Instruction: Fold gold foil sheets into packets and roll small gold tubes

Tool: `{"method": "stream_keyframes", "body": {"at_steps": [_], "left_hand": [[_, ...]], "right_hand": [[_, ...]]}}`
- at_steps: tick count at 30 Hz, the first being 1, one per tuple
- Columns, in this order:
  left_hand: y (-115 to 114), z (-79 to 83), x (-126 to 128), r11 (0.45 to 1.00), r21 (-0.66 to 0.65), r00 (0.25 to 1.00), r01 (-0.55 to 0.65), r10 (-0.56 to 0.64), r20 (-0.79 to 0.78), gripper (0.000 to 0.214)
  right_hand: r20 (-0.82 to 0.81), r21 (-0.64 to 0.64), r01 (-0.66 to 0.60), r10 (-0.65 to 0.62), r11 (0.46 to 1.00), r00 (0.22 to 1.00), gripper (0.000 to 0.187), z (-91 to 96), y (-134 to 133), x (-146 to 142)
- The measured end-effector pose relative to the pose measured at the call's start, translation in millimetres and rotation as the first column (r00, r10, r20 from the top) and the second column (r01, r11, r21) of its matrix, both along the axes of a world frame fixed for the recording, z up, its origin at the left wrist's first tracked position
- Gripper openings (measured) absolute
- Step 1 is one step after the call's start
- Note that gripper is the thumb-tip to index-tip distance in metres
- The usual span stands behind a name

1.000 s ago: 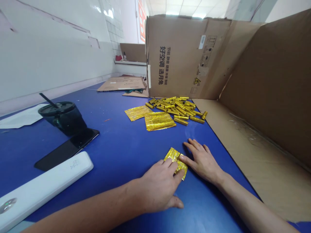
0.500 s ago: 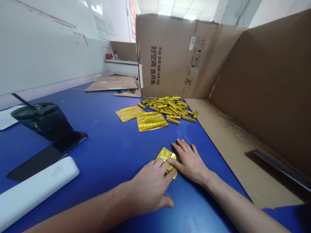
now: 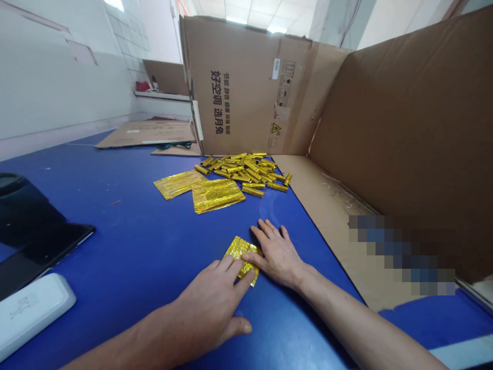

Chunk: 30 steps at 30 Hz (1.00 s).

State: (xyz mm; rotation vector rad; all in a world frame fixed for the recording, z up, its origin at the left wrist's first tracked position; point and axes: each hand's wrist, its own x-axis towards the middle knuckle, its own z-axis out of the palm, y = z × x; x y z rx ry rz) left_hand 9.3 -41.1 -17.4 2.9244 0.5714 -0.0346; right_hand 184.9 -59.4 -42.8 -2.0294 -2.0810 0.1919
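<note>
On the blue table [image 3: 115, 241], both hands [image 3: 204, 308] [image 3: 277, 259] splay over gold foil [image 3: 241, 256].

Cardboard carton [image 3: 246, 87] standing on edge, with a vertical line of large dark Chinese characters [image 3: 216, 103] reading 好空调 选月兔, "good air conditioner, choose Moon Rabbit". Just beside it, a thinner vertical line of characters [image 3: 227, 103]: 节能 静音 健康 环保 智能, "energy-saving, quiet, healthy, green, smart". Further right, a white barcode label [image 3: 276, 68], too small to read; a column of black handling pictograms [image 3: 288, 82]; a yellow warning triangle [image 3: 275, 128]. On a white case [image 3: 33, 313], a small raised mark [image 3: 23, 308], illegible.
</note>
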Motion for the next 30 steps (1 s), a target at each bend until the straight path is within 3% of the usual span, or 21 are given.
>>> {"method": "stream_keyframes", "body": {"at_steps": [9, 16, 25, 30], "left_hand": [[-6, -1.4, 1, 0.998, 0.024, 0.999, -0.054, 0.054, 0.002, 0.06], [-10, -6.0, 1, 0.996, 0.046, 0.996, -0.08, 0.081, -0.025, 0.056], [-9, -24.8, -16, 0.998, 0.058, 0.999, -0.026, 0.024, 0.035, 0.059], [-12, -22.0, -22, 0.998, 0.051, 0.999, -0.032, 0.03, 0.032, 0.061]], "right_hand": [[-0.039, -0.001, -0.009, 0.009, 1.0, 0.999, 0.064, -0.8, 3, 6], [-0.1, -0.072, -0.127, 0.12, 0.989, 0.988, 0.075, 4.0, -2, 18], [-0.093, -0.052, -0.092, 0.087, 0.994, 0.992, 0.064, 1.0, 1, 19], [-0.081, -0.011, -0.054, 0.053, 0.998, 0.995, 0.063, -3.9, 3, 18]]}}
